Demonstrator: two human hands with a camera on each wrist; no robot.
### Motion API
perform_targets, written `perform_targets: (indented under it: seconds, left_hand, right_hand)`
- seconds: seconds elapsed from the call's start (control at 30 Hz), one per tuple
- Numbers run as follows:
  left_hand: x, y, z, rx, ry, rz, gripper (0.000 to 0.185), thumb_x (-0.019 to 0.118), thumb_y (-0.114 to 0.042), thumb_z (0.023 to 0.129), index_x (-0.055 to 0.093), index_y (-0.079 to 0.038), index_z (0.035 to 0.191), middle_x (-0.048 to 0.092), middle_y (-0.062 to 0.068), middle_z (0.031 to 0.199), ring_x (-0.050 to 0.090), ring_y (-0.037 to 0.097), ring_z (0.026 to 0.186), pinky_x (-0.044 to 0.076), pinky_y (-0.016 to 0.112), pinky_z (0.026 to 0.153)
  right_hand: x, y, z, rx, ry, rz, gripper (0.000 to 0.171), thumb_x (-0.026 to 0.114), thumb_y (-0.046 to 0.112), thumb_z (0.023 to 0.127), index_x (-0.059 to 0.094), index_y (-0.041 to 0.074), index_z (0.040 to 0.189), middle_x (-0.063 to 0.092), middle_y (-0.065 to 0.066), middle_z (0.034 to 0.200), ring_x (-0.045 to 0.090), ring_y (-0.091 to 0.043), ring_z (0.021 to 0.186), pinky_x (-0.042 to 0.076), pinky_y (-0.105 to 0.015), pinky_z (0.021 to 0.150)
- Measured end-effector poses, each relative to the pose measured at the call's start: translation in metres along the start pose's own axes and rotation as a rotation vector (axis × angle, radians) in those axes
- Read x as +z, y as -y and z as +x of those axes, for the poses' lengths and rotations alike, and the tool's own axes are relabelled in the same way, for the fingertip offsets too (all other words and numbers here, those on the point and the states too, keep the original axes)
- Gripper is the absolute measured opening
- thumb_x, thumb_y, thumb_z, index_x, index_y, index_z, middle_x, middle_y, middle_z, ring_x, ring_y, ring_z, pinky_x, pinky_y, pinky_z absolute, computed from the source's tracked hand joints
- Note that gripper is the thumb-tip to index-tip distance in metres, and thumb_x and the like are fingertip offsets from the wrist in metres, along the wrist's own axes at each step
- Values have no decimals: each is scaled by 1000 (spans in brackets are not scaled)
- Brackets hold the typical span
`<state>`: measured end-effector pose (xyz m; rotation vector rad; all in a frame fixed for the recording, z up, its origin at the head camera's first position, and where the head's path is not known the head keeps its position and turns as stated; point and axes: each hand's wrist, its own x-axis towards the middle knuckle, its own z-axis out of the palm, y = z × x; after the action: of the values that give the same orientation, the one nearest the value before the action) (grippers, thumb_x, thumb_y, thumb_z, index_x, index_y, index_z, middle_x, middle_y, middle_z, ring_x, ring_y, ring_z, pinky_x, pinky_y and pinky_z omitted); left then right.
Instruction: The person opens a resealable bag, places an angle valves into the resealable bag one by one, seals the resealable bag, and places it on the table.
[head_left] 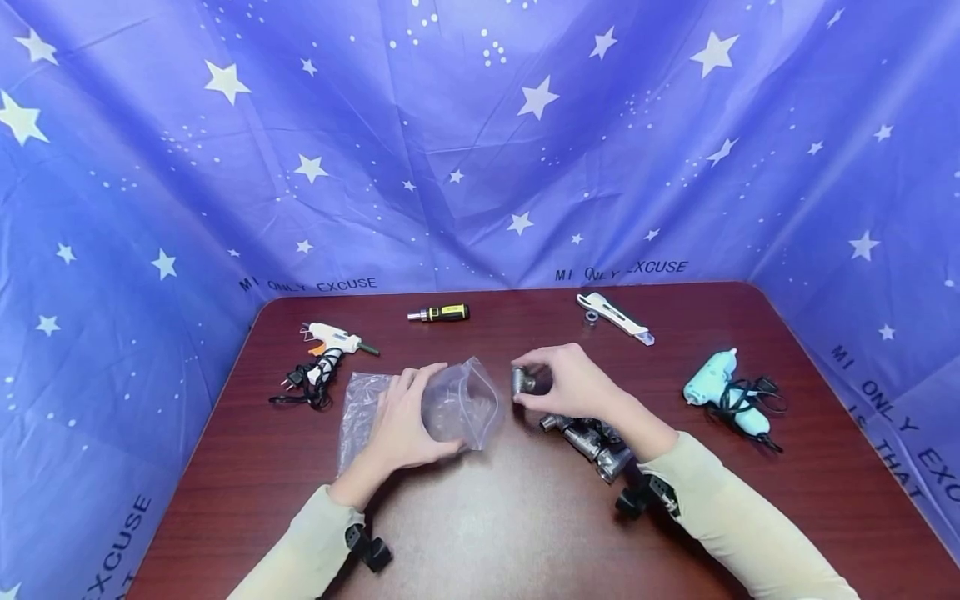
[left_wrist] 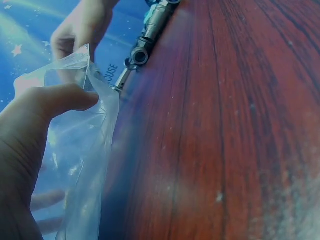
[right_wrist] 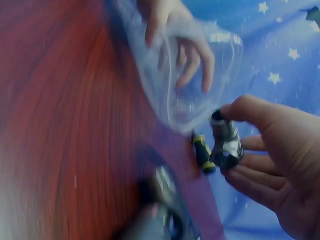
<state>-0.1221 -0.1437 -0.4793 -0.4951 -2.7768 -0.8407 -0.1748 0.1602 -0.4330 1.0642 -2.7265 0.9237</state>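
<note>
Left hand (head_left: 401, 425) pinches the floppy, slippery plastic bag (head_left: 457, 406) open at its rim; right hand (head_left: 573, 383) pinches a small, hard, heavy-looking metal fitting (head_left: 522, 382) by its sides.

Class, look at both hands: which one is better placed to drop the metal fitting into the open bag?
Right. The right hand already pinches the metal fitting beside the bag mouth, while the left hand holds that mouth open.

The bag (head_left: 450, 408) is thin, clear, glossy plastic film. The fitting (head_left: 522, 382) is dull grey metal, as are the pipe fittings (head_left: 592, 440). The table (head_left: 495, 517) shows a smooth, reddish wood-grain finish. The backdrop (head_left: 480, 150) is creased blue cloth.
</note>
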Motion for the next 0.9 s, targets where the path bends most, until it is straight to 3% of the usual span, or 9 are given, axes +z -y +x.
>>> perform_targets:
  seconds: [0.13, 0.33, 0.47, 0.63, 0.8, 0.9]
  left_hand:
    - [1, 0, 1, -19, 1, -4, 116, 98, -58, 52, 53, -24, 153, 61, 5, 130, 56, 28, 113, 49, 56, 97]
    - [3, -5, 1, -33, 1, -2, 113, 98, -58, 53, 55, -25, 152, 62, 4, 129, 57, 28, 114, 49, 56, 97]
    - [5, -8, 0, -26, -12, 5, 113, 98, -59, 53, 55, -24, 151, 62, 5, 129, 58, 28, 116, 49, 57, 97]
    - [7, -10, 0, -19, -34, 20, 112, 97, -62, 54, 56, -24, 151, 63, 5, 127, 60, 29, 118, 51, 57, 97]
    - [9, -10, 1, -19, -55, 24, 110, 97, -64, 55, 58, -24, 150, 64, 5, 127, 61, 29, 117, 51, 56, 97]
    - [10, -10, 1, -19, -77, 19, 109, 97, -63, 54, 58, -24, 148, 65, 5, 127, 61, 29, 117, 51, 55, 95]
  right_hand:
    - [9, 17, 9, -36, 16, 106, 41, 90, 24, 82, 79, 8, 117, 82, 1, 96, 77, -7, 87, 64, -26, 80]
    - [27, 29, 20, -57, 48, 75, 35, 88, 29, 84, 80, 11, 113, 82, 2, 95, 76, -8, 82, 63, -25, 76]
    - [40, 33, 24, -10, 42, 89, 30, 88, 29, 84, 81, 11, 107, 82, 0, 90, 76, -8, 79, 62, -21, 74]
    - [55, 43, 29, 71, -27, 90, 25, 88, 35, 86, 80, 14, 98, 81, 2, 84, 76, -8, 74, 60, -19, 70]
    - [67, 50, 34, 151, -82, 112, 29, 86, 38, 88, 80, 15, 104, 81, 2, 82, 78, -8, 73, 60, -20, 70]
    - [71, 51, 36, 166, -49, 176, 22, 81, 31, 93, 81, 14, 107, 83, -1, 87, 79, -11, 79, 62, -24, 74]
